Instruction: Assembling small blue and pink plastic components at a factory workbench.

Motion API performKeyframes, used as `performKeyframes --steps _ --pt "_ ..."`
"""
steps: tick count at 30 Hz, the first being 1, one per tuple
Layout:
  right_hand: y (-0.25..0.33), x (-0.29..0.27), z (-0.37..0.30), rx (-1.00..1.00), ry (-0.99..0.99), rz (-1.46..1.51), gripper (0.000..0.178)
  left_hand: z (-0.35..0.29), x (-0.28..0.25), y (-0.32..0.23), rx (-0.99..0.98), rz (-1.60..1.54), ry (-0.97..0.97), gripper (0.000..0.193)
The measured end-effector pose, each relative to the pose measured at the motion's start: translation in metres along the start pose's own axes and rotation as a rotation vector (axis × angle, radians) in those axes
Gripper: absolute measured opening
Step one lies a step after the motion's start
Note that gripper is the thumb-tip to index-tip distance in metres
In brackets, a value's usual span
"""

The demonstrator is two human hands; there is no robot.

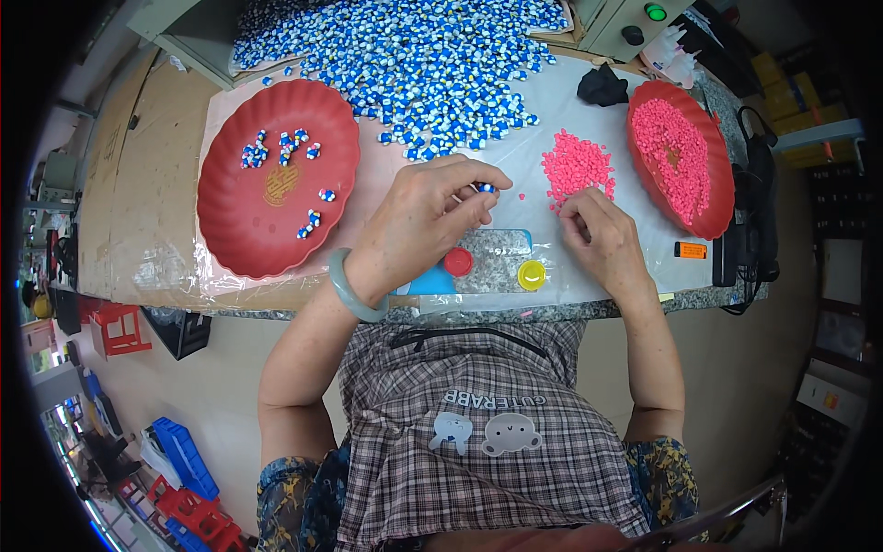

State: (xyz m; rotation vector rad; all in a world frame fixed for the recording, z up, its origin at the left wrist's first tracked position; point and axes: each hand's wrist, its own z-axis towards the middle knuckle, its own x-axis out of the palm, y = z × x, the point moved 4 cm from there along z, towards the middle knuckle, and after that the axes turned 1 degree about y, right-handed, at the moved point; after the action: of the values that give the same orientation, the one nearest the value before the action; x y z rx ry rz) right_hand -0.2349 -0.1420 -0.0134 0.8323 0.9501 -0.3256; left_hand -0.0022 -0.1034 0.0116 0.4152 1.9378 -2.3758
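My left hand (414, 216), with a pale bangle (353, 293) on its wrist, pinches a small blue-and-white piece (487, 188) between thumb and fingers. At the near edge of a loose heap of tiny pink pieces (575, 161), my right hand (605, 241) has its fingers curled together; whatever is between its fingertips is hidden. One single pink piece (521, 196) lies between the two hands. Beyond them spreads a big pile of small blue-and-white pieces (414, 87). A scalloped red tray (225, 216) on the left holds several similar pieces.
Another red tray (720, 198), filled with pink pieces, stands at the right. Near the front edge are a red round container (458, 261) and a yellow one (532, 275). A black cloth (602, 86) lies farther back, beside a housing with a green button (655, 12).
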Motion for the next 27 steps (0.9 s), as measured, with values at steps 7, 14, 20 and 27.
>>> performKeyframes --steps 7,14,20,27 --pt "-0.022 -0.013 0.002 0.084 -0.137 -0.062 0.015 0.000 0.001 -0.003 -0.075 0.031 0.044 0.017" --pt "-0.024 -0.017 0.002 0.104 -0.148 -0.097 0.013 -0.001 0.000 -0.002 -0.050 0.046 0.010 0.015" --pt "-0.023 -0.010 0.002 0.081 -0.073 -0.127 0.014 -0.002 0.001 -0.002 -0.090 0.068 0.075 0.022" --pt "-0.025 -0.011 0.007 0.095 -0.038 -0.201 0.013 -0.003 0.001 -0.006 -0.081 0.059 0.092 0.021"
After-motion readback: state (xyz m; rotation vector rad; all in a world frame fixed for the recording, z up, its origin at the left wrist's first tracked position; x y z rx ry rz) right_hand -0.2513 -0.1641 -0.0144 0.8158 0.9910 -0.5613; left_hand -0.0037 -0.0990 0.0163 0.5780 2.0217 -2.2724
